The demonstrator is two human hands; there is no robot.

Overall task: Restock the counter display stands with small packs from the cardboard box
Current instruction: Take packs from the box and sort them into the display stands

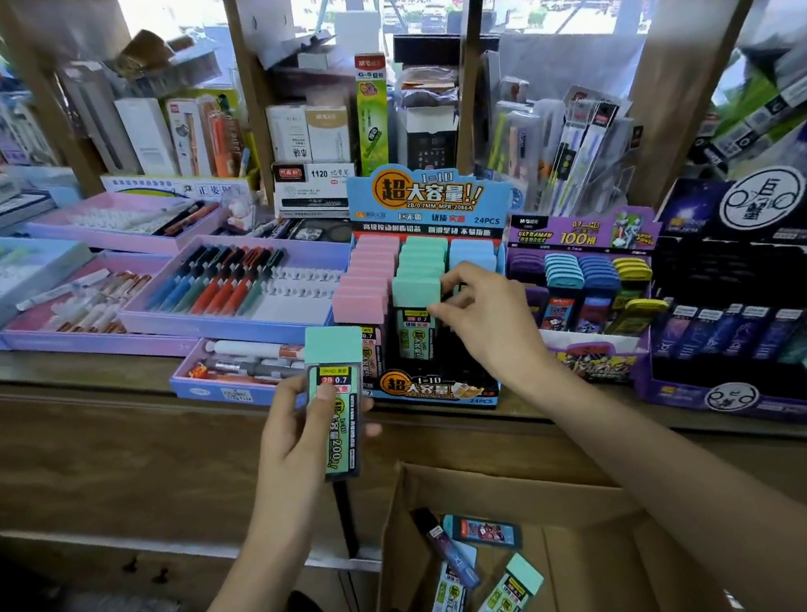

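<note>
One spare pack (pixel 335 367) sits gripped in the left hand (pixel 299 424); the right hand (pixel 487 325) pinches the front pack (pixel 416 299) and could tip its row (pixel 422 251).

Measured from the blue display stand (pixel 431 387): its header card (pixel 427 193) and the packed shelf goods (pixel 330 129) wall off the back, so entry is from the front and above. A pen tray (pixel 234 298) sits just beside its left side, the purple display stand (pixel 600 356) just beside its right. The right hand (pixel 487 325), pinching the front middle pack (pixel 416 299), covers its front right slots. The left hand (pixel 299 424), holding a mint-capped pack (pixel 338 392), hangs before its left corner. Below, the cardboard box (pixel 598 563) stands open, its right floor bare.
</note>
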